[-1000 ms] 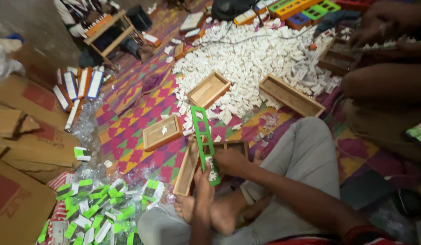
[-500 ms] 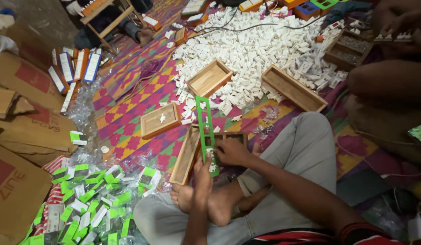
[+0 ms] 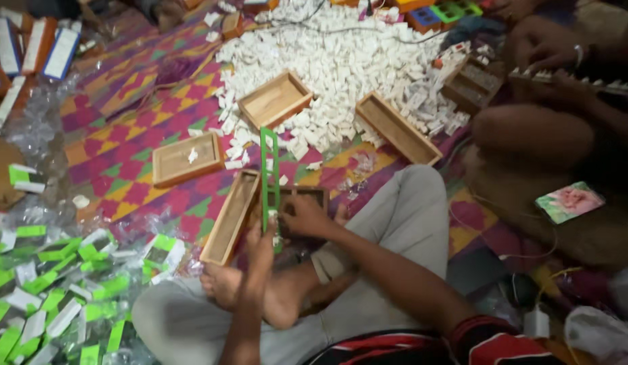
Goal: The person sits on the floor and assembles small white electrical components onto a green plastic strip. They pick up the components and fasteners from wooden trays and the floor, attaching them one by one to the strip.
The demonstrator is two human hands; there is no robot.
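Green slotted strip (image 3: pixel 269 169) stands upright over wooden tray (image 3: pixel 231 217).

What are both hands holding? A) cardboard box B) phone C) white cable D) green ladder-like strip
D: the left hand and right hand both grip the lower end of the green strip, which stands over a wooden tray.

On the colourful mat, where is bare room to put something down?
Bare mat lies left of the square wooden tray, up to the purple stripes. A small patch lies between the long tray and the grey knee. The white pile and green-white packets are crowded.
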